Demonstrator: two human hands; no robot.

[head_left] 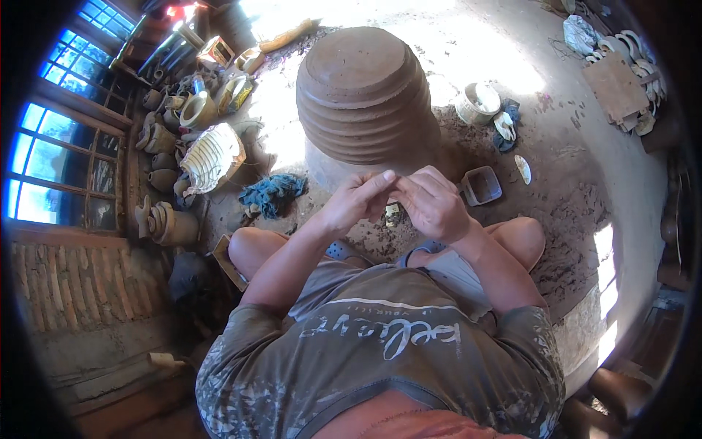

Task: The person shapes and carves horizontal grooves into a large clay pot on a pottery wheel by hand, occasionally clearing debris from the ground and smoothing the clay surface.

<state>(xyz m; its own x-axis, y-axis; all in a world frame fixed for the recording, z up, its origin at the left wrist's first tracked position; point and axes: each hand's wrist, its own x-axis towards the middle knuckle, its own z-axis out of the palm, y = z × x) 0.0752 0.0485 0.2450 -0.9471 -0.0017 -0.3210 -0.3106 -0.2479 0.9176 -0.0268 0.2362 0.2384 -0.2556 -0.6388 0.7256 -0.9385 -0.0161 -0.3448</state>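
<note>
My left hand (pixel 361 200) and my right hand (pixel 436 203) meet in front of me above my crossed legs. Their fingers are closed and the fingertips nearly touch. Anything between them is too small or too hidden to name. Just beyond the hands stands a large brown clay form (pixel 358 102), ringed with ridges and flat on top; neither hand visibly touches it. Beside my right hand, a small plastic tub (pixel 482 186) rests on the floor. A crumpled teal cloth (pixel 273 194) lies to the left of my left hand.
At the far right of the clay form is a round pale bucket (pixel 478 102), with a dark cloth (pixel 506 126) next to it. A ribbed white mould (pixel 213 159) and several clay pots (pixel 197 111) crowd the left under the windows. A flat board (pixel 616 86) leans at right.
</note>
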